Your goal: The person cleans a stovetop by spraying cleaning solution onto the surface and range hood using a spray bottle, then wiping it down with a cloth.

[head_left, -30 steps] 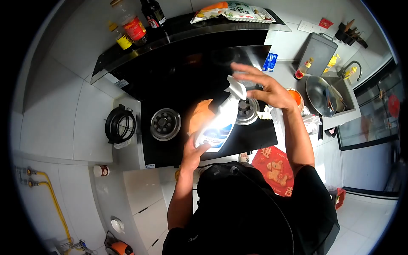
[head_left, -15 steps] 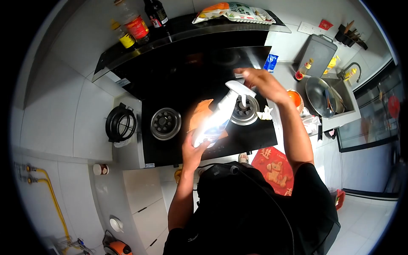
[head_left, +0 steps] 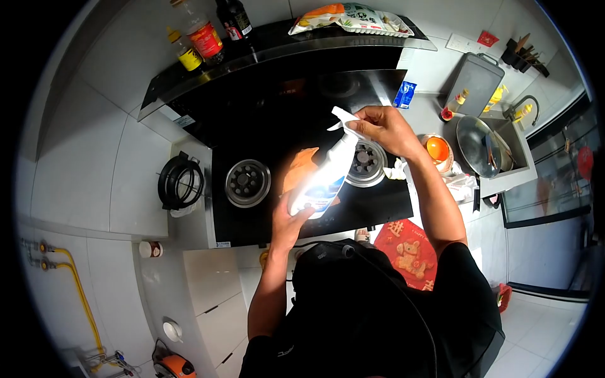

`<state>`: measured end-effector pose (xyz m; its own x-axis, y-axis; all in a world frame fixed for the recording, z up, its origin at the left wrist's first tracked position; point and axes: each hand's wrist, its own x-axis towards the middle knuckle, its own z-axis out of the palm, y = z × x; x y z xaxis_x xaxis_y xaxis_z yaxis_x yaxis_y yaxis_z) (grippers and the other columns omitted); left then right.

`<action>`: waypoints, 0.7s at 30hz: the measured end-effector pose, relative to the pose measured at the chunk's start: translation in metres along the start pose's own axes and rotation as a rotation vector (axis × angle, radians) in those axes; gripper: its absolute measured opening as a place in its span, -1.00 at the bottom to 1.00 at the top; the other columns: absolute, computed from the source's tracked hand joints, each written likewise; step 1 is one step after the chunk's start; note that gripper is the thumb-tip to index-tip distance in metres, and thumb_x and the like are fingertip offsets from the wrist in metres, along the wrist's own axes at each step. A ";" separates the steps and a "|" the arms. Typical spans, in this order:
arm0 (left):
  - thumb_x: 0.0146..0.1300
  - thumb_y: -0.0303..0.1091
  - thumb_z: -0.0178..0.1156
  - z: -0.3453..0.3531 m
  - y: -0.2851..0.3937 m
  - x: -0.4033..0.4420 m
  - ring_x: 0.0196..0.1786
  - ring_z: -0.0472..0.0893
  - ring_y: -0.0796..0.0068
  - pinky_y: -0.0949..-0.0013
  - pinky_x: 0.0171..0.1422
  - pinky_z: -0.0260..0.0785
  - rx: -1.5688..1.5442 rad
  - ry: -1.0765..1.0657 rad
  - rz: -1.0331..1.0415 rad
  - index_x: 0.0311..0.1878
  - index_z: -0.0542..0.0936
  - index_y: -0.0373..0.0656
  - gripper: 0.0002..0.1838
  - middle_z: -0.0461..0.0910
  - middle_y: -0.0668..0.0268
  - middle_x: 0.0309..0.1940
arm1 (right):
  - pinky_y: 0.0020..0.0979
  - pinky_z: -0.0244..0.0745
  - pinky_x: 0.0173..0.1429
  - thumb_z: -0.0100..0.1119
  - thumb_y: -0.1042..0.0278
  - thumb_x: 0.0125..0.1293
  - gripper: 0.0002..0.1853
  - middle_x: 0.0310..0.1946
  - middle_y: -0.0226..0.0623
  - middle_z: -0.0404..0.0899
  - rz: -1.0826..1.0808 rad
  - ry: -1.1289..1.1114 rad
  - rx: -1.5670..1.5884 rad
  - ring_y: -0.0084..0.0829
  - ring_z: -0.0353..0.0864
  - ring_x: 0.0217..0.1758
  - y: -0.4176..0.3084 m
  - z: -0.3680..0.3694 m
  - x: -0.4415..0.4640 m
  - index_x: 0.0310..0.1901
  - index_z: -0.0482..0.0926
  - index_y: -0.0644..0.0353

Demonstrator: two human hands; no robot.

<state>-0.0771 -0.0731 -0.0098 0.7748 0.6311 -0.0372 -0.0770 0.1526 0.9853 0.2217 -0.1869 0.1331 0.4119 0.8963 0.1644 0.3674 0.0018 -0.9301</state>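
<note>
A white spray bottle (head_left: 329, 179) with a blue label is held tilted above the black gas stove, its bright surface partly washed out by glare. My left hand (head_left: 291, 220) is wrapped around its lower end. At the top, my right hand (head_left: 386, 129) pinches the spray head (head_left: 345, 121), whose nozzle points to the left. Behind the bottle shows an orange cloth (head_left: 300, 165); whether it lies on the stove or touches my left hand, I cannot tell. One burner (head_left: 367, 162) is just under my right hand, and the other burner (head_left: 247, 183) is to the left.
Crumpled white tissue (head_left: 396, 170) sits at the stove's right edge. Beyond it are an orange bowl (head_left: 437, 150), a glass lid (head_left: 477, 146) and the sink (head_left: 522, 157). Black pan supports (head_left: 181, 181) stand to the left. Bottles (head_left: 207, 41) top the range hood (head_left: 265, 53).
The spray head has turned from pointing right to pointing left. My right hand, earlier just off the head with fingers extended, has come down and taken hold of it.
</note>
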 end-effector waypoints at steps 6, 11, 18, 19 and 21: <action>0.28 -0.43 0.48 -0.004 -0.019 0.007 0.16 0.63 0.50 0.36 0.35 0.48 -0.228 -0.043 -0.042 0.38 0.41 -0.32 -0.34 0.65 0.26 0.12 | -0.31 0.55 0.26 0.43 -0.23 0.30 -0.25 0.00 -0.21 0.74 -0.010 0.071 0.407 -0.40 0.69 0.11 0.033 0.017 -0.010 0.23 0.64 0.33; 0.22 -0.46 0.46 0.008 -0.023 0.016 0.29 0.53 0.40 0.27 0.46 0.37 -0.314 -0.110 -0.140 0.44 0.39 -0.29 -0.27 0.54 0.24 0.25 | -0.32 0.60 0.25 0.33 0.02 0.46 -0.30 0.15 -0.09 0.68 0.013 -0.017 0.838 -0.35 0.70 0.16 0.022 0.070 -0.017 0.46 0.36 0.24; 0.32 -0.43 0.45 0.017 -0.015 0.026 0.31 0.55 0.42 0.25 0.46 0.40 -0.463 -0.313 -0.103 0.49 0.32 -0.21 -0.26 0.55 0.28 0.26 | -0.34 0.66 0.08 0.27 0.39 0.39 -0.35 -0.18 -0.08 0.75 -0.002 -0.065 0.906 -0.33 0.78 -0.06 -0.015 0.064 -0.016 0.47 0.33 0.33; 0.30 -0.40 0.47 0.019 -0.007 0.030 0.34 0.51 0.43 0.24 0.51 0.34 -0.483 -0.398 -0.099 0.54 0.27 -0.22 -0.19 0.53 0.28 0.29 | -0.34 0.65 0.06 0.29 0.40 0.36 -0.34 -0.22 -0.10 0.73 -0.014 -0.103 0.857 -0.32 0.78 -0.09 -0.021 0.056 -0.018 0.46 0.34 0.34; 0.29 -0.39 0.48 0.024 0.003 0.034 0.38 0.49 0.42 0.24 0.53 0.31 -0.452 -0.397 -0.123 0.56 0.25 -0.23 -0.15 0.50 0.28 0.33 | -0.35 0.61 0.01 0.38 0.38 0.30 -0.33 -0.31 -0.18 0.69 -0.032 -0.123 0.817 -0.36 0.75 -0.18 -0.035 0.051 -0.019 0.41 0.38 0.37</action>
<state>-0.0356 -0.0699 -0.0044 0.9628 0.2702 0.0048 -0.1635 0.5683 0.8064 0.1581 -0.1815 0.1451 0.2994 0.9326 0.2017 -0.3642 0.3071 -0.8792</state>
